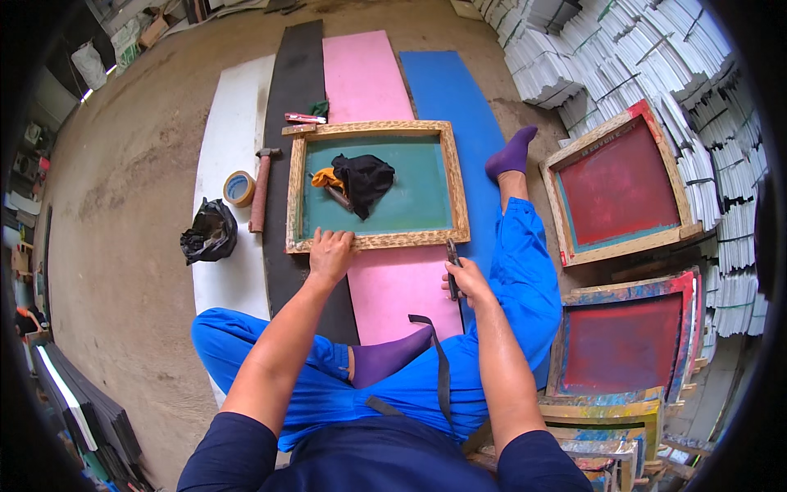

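A wooden screen-printing frame [460,193] with green mesh lies flat in front of me. My left hand [330,255] grips its near rail left of the middle, fingers curled over the wood. Dark pliers [452,271] are in my right hand [470,281], their tip at the frame's near right corner. On the mesh rests a crumpled black cloth [364,182], beside an orange cloth [326,178] and a partly covered tool handle [337,198]. A red box cutter [305,118] lies by the far left corner.
Left of the frame are a hammer [261,193], a tape roll [239,189] and a black plastic bag [209,232]. Coloured foam strips [369,74] cover the floor beneath. More screen frames [623,340] stand at right, near stacked white bundles [541,70].
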A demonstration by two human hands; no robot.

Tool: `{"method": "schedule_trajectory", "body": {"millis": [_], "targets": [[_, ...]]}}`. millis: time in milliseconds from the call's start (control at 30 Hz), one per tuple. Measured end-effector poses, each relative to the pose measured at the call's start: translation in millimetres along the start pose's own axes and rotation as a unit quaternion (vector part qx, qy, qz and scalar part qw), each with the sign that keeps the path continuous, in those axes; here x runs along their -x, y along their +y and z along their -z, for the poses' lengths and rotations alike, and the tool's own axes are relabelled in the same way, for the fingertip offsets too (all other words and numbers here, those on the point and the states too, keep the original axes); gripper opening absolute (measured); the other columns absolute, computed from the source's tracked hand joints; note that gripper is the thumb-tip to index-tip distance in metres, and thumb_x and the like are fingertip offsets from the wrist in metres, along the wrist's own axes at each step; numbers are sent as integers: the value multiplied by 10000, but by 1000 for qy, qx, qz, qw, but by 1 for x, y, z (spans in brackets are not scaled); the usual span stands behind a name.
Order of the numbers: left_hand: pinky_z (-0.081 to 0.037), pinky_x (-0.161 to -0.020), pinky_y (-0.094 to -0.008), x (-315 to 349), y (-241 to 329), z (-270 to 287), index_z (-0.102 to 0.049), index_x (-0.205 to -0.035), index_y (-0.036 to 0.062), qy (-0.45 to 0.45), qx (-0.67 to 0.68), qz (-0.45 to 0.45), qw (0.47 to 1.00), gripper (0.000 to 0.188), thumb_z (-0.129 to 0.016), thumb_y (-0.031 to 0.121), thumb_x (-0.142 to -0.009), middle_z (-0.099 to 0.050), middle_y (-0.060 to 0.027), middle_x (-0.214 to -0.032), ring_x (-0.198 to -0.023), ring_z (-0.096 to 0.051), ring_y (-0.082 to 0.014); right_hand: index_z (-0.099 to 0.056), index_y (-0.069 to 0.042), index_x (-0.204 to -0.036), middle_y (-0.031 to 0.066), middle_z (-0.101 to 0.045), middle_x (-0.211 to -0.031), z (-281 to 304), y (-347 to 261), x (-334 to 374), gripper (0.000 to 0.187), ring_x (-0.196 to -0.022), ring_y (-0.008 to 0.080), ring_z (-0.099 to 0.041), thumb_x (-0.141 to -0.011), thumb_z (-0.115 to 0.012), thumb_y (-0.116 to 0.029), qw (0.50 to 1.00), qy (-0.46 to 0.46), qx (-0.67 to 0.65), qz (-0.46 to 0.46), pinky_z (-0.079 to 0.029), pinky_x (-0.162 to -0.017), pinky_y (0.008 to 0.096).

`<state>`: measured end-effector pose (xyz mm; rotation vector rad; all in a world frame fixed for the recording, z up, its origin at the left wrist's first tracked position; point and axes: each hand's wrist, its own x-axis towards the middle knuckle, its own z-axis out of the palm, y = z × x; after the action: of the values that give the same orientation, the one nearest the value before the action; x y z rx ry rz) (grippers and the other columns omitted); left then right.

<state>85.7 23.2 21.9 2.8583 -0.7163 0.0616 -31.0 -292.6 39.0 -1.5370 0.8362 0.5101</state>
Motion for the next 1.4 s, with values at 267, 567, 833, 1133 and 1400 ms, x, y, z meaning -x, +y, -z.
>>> {"method": "schedule_trajectory", "body": {"millis": [267, 567, 833, 1133, 1400], "targets": [[-469, -939, -423, 3, -6, -3, -688, -1090, 105, 49, 38, -4, 998, 376, -798, 282, -777, -710, -38, -1064, -1022, -628, -261, -623, 34, -1055, 203, -679, -878, 5, -5, -15, 323, -752, 299, -689, -959, -629, -274, 978, 31, 202, 39, -528, -658, 467], [-468, -971, -418, 6, -4, -4, -683, -1124, 56, 82, 66, 1, 994, 418, -807, 217, -758, -711, -78, -1116, -1068, -616, -291, -598, 32, -979, 202, -671, -815, -7, 16, -28, 284, -711, 339, -671, -945, -629, -248, 925, 113, 329, 153, -524, -651, 482], [-460, -971, -419, 6, -6, -11, -686, -1118, 82, 95, 65, -3, 993, 426, -817, 253, -751, -706, -48, -1108, -1057, -612, -269, -625, 28, -1171, 330, -651, -1197, -14, -14, -12, 385, -1170, 496, -601, -941, -598, -279, 937, 93, 335, 41, -474, -988, 550], [-464, -956, -409, 6, -6, -10, -686, -1117, 76, 94, 58, -6, 994, 433, -824, 244, -743, -711, -52, -1110, -1048, -619, -262, -631, -19, -1231, 298, -648, -1251, -24, -34, 6, 393, -1208, 466, -600, -945, -547, -275, 915, 130, 382, -3, -472, -1013, 557], [-460, -984, -422, 6, -3, -12, -686, -1129, 70, 108, 56, -2, 993, 437, -823, 238, -749, -709, -56, -1121, -1068, -612, -268, -657, -5, -1028, 229, -711, -859, -18, 11, -24, 274, -756, 387, -704, -913, -575, -240, 964, 123, 230, 45, -554, -650, 498]]}}
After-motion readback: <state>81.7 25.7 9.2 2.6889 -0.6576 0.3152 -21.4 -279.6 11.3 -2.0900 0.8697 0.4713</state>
